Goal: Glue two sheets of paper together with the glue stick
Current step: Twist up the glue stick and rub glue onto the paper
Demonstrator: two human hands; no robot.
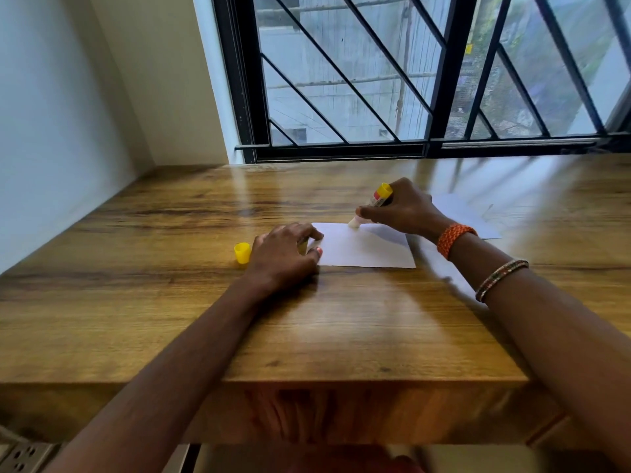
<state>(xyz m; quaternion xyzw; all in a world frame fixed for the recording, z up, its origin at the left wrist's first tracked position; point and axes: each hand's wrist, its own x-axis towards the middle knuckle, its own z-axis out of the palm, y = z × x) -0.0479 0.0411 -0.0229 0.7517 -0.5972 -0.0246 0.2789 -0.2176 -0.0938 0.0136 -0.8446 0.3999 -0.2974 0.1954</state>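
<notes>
On white paper [365, 249], right grip [399, 208] pinches yellow-ended glue stick [379, 198], tilted.

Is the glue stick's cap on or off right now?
Off. The yellow cap stands on the table beside the left hand, while the right hand presses the glue stick onto the paper.

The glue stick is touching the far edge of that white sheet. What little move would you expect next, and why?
Probably a stroke of the glue stick along the near sheet. Its white tip already rests at the sheet's far edge, the right hand grips it, the left hand pins the sheet's left end, and the second sheet waits behind the right hand.
</notes>
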